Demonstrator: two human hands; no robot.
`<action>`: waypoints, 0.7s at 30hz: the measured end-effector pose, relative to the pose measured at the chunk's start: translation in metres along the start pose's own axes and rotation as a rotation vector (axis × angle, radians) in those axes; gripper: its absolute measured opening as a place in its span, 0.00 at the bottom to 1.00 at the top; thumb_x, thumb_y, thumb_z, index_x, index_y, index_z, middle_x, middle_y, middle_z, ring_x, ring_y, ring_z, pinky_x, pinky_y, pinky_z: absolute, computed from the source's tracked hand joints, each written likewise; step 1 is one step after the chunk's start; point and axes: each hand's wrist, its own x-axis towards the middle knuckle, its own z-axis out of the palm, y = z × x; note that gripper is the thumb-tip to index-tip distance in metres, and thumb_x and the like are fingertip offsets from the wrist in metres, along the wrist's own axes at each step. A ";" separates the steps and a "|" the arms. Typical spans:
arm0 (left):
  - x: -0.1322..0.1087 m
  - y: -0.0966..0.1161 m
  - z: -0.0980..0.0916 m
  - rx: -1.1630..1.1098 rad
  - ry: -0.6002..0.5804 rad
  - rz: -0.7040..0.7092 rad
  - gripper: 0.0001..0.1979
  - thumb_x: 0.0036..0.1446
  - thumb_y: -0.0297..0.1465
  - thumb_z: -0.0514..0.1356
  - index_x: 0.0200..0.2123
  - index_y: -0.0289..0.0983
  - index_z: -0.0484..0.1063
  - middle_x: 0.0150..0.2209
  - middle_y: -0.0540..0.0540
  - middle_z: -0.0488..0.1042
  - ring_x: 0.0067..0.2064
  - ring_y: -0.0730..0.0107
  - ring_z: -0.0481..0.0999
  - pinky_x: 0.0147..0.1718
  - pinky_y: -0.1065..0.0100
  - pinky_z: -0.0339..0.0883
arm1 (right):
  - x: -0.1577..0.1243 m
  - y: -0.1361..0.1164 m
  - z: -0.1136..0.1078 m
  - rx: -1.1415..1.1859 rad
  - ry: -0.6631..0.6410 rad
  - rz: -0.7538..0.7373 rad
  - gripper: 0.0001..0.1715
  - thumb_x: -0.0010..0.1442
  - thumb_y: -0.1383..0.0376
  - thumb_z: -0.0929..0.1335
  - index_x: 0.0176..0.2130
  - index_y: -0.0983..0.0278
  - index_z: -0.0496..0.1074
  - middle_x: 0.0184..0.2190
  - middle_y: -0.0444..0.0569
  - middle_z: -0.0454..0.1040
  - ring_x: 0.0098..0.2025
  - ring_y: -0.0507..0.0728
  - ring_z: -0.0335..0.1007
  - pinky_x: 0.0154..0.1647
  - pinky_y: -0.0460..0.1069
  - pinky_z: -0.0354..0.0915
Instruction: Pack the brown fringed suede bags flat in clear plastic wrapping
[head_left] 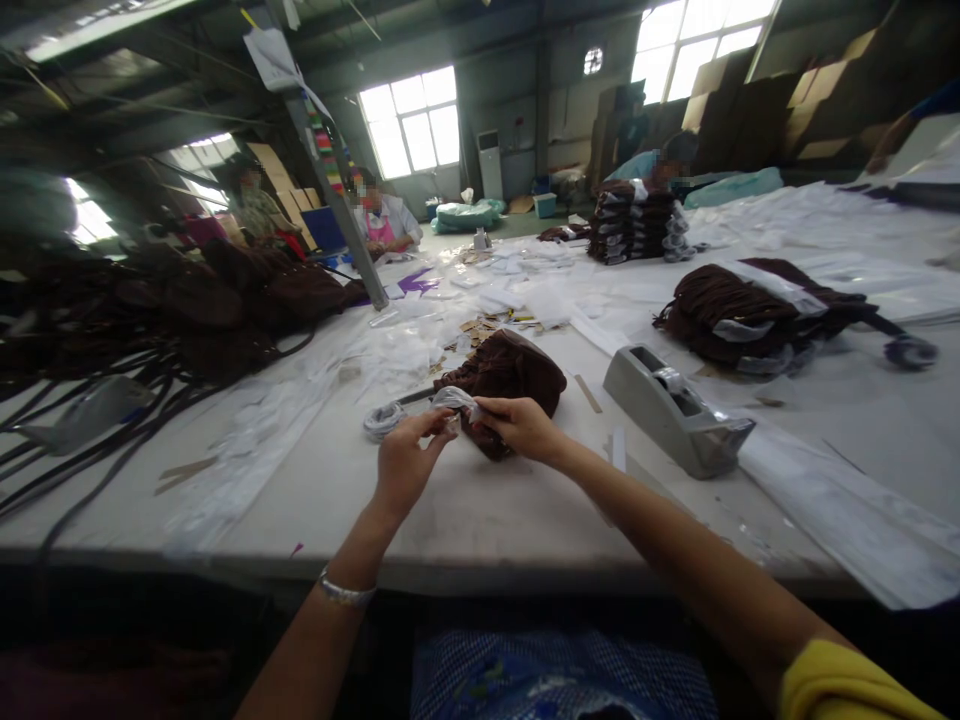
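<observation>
A dark brown gathered fabric bundle (517,372) lies on the white table in front of me. A pale grey looped strand (451,397) runs along its near left side, and a coil of similar strand (383,420) rests just left of it. My right hand (517,425) is closed, pinching the end of the looped strand against the fabric. My left hand (411,455) is closed too, with thumb and forefinger on a small clear piece that looks like plastic or tape, right beside the strand. What lies under the fingers is hidden.
A grey tape dispenser (675,410) stands to the right. Beyond it lies a bundle of brown fabric pieces (757,310), with a taller stack (637,222) behind. Brown items with dark straps (225,300) pile up on the left, near a metal post (337,190). Several people work across the table.
</observation>
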 end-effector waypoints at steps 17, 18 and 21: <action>0.002 0.011 -0.107 -0.439 -0.461 0.250 0.05 0.58 0.24 0.64 0.38 0.37 0.77 0.34 0.44 0.78 0.39 0.65 0.77 0.40 0.65 0.70 | -0.024 -0.027 -0.042 -0.055 -0.535 0.144 0.19 0.60 0.61 0.67 0.49 0.65 0.77 0.44 0.47 0.80 0.48 0.58 0.74 0.50 0.49 0.66; 0.003 0.013 -0.111 -0.451 -0.485 0.277 0.07 0.58 0.23 0.64 0.39 0.38 0.77 0.34 0.45 0.78 0.39 0.65 0.77 0.40 0.65 0.70 | -0.025 -0.028 -0.042 -0.099 -0.511 0.119 0.20 0.60 0.64 0.67 0.51 0.64 0.76 0.47 0.46 0.79 0.49 0.58 0.74 0.52 0.49 0.66; 0.008 0.022 -0.121 -0.431 -0.567 0.347 0.09 0.58 0.21 0.62 0.39 0.39 0.77 0.34 0.46 0.78 0.38 0.67 0.76 0.41 0.66 0.70 | -0.028 -0.033 -0.042 -0.234 -0.269 0.014 0.23 0.59 0.70 0.65 0.52 0.61 0.76 0.51 0.48 0.77 0.54 0.58 0.72 0.57 0.51 0.64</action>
